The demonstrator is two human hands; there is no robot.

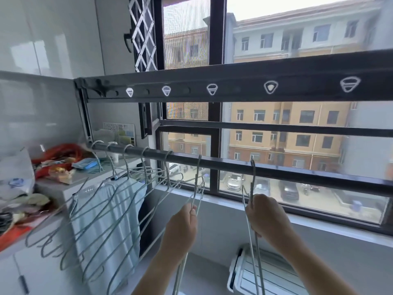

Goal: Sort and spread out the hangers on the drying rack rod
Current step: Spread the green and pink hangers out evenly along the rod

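Note:
A dark drying rack rod (297, 170) runs from the left wall across the window, sloping down to the right. Several thin grey wire hangers (95, 211) hang bunched along its left part, hooks close together. My left hand (180, 227) pinches the neck of a hanger (196, 184) whose hook sits on the rod near the middle. Further right, my right hand (266, 217) grips the neck of another wire hanger (253, 179), hooked on the rod apart from the others. Both hangers' lower parts drop below my hands.
Above, a wide dark rack beam (234, 86) with white-ringed holes spans the view. A cluttered counter (32, 188) with bags and cloths stands at left; a pale striped cloth (110, 220) hangs behind the bunched hangers. A white slatted appliance (276, 277) sits below. The window sill (319, 222) lies close ahead.

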